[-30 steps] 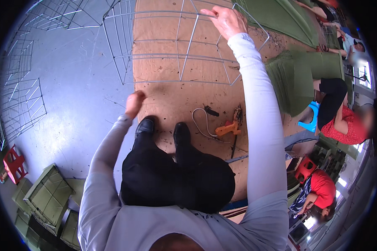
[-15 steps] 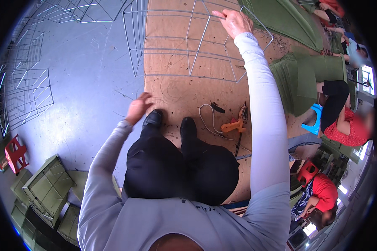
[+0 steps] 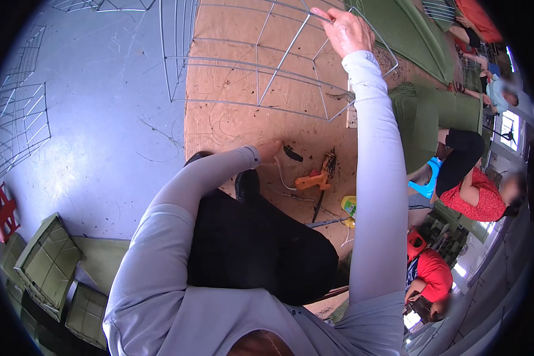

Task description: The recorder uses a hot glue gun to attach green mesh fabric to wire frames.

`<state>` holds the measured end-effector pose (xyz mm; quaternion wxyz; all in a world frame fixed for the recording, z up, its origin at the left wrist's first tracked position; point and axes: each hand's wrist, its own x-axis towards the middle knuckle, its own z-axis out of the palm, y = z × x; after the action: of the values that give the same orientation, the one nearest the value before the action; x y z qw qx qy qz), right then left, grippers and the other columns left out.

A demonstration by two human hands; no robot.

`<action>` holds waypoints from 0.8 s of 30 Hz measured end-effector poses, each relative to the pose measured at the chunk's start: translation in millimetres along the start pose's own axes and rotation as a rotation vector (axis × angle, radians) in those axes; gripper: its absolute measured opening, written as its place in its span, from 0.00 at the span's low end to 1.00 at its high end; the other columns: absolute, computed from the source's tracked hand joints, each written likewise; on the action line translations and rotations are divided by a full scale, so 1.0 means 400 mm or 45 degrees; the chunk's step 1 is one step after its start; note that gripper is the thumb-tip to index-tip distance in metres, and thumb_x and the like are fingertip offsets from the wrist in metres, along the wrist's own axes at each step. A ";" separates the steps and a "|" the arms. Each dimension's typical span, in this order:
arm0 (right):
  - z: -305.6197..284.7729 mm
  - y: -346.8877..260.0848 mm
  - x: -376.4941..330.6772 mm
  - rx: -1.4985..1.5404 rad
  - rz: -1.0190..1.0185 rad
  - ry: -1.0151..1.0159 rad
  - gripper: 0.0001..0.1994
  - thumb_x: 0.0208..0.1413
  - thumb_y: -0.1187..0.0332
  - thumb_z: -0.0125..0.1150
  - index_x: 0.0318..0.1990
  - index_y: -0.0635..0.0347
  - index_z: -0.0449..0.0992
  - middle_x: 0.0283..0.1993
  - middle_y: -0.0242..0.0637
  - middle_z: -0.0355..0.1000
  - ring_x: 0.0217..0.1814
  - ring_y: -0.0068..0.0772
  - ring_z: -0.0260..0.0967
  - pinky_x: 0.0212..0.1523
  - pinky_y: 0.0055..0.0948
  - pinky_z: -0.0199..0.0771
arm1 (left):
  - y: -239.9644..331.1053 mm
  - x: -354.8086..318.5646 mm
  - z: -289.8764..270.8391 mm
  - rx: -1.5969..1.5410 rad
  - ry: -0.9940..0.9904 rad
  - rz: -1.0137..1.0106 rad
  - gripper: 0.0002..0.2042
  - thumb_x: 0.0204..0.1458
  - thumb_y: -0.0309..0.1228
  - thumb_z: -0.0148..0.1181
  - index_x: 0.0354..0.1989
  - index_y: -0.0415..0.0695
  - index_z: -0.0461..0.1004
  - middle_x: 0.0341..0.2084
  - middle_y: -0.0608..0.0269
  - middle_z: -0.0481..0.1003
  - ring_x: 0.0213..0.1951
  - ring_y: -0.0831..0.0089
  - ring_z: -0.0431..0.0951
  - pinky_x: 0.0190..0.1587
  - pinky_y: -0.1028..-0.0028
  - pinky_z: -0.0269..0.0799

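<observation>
My right hand is closed around a bar of a grey wire frame, a box-shaped cage standing at the front of the board. My left hand reaches across to the middle, low over the wooden board, beside a small black object whose kind I cannot make out. Its fingers are mostly hidden, so their grip does not show. Close by lie a white cord and an orange glue gun with a dark, crusted nozzle.
A yellow-green bottle is by my right arm. Green fabric lies to the far right. More wire frames and green fabric-covered boxes stand left, near a red stool. Several people sit working at the right, one by a blue stool.
My left hand has swung right, from beside my shoe to the black object. My right hand still grips the wire frame. The view has shifted, and the yellow-green bottle has come into sight.
</observation>
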<state>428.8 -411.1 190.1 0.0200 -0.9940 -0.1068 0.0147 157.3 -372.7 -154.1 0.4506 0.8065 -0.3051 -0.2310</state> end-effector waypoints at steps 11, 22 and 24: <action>-0.001 0.011 -0.031 0.217 0.092 0.140 0.23 0.50 0.47 0.49 0.29 0.60 0.75 0.34 0.46 0.72 0.40 0.50 0.68 0.45 0.48 0.61 | 0.085 -0.087 -0.188 -0.291 -0.427 -0.027 0.07 0.47 0.29 0.50 0.28 0.40 0.73 0.23 0.54 0.73 0.28 0.62 0.73 0.34 0.68 0.67; 0.031 -0.013 0.015 0.063 0.076 0.031 0.23 0.47 0.39 0.44 0.39 0.43 0.75 0.39 0.39 0.72 0.41 0.46 0.69 0.42 0.40 0.67 | 0.084 -0.953 -0.800 -0.855 0.710 -0.986 0.10 0.53 0.33 0.48 0.35 0.39 0.70 0.10 0.75 0.56 0.14 0.85 0.55 0.18 0.82 0.51; 0.014 0.027 0.015 0.047 0.072 -0.103 0.22 0.49 0.41 0.43 0.43 0.43 0.72 0.41 0.43 0.70 0.40 0.53 0.66 0.38 0.43 0.66 | 0.116 -1.161 -0.931 -0.788 1.226 -0.995 0.14 0.53 0.36 0.47 0.40 0.38 0.69 0.13 0.72 0.61 0.17 0.83 0.60 0.21 0.82 0.58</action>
<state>436.7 -420.1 184.0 0.0337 -0.9946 -0.0792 0.0573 57.0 151.8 113.1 0.6290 0.7043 0.3217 -0.0692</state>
